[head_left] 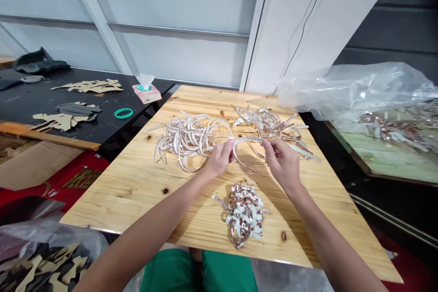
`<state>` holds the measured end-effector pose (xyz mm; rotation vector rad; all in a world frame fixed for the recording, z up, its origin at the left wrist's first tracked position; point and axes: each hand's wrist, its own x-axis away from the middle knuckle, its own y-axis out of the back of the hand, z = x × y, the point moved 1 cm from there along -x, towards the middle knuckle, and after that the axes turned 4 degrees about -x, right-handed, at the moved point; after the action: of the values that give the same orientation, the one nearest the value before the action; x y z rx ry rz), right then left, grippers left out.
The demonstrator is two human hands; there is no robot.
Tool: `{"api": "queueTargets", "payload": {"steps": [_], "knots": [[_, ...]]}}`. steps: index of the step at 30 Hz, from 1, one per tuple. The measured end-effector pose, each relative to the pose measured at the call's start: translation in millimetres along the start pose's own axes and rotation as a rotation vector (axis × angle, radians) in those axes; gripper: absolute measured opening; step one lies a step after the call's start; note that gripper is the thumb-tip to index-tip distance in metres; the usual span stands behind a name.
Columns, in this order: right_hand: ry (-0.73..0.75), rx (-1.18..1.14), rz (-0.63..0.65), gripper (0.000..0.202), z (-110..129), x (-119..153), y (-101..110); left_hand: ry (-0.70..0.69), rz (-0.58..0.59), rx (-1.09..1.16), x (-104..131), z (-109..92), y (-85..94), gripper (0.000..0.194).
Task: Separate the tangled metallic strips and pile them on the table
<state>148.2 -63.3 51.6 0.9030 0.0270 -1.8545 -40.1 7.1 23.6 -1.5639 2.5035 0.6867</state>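
Both hands meet above the middle of the wooden tabletop, sharing one curved pale strip. The left hand pinches the strip's left end between narrow fingers; the right hand pinches the right end the same way, fingers closed on it. The strip arches between the two hands, and a thin tail hangs down from the left hand towards the tabletop. On the far left lies a heap of pale strips, on the far right a heap of shiny rose-coloured strips. Near the person sits a small pile of short shiny scraps. A clear plastic bag lies off the tabletop to the right.
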Motion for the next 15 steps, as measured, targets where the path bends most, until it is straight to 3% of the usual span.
{"api": "queueTargets", "payload": {"steps": [4,8,11,15], "knots": [[-0.359,-0.54,0.064,0.035,-0.3,5.4,-13.6,0.165,0.01,0.389,3.0,-0.8,-14.1,0.051],[-0.554,-0.798,0.091,0.032,-2.1,8.9,-26.5,0.228,0.123,0.593,3.7,-1.0,-19.7,0.047],[-0.616,-0.888,0.089,0.029,1.1,11.9,-31.3,0.204,0.135,0.52,5.0,-4.0,-18.9,0.039],[-0.557,-0.83,0.283,0.033,11.3,18.9,-36.4,0.11,0.12,0.255,7.9,-6.9,-21.8,0.033]]}}
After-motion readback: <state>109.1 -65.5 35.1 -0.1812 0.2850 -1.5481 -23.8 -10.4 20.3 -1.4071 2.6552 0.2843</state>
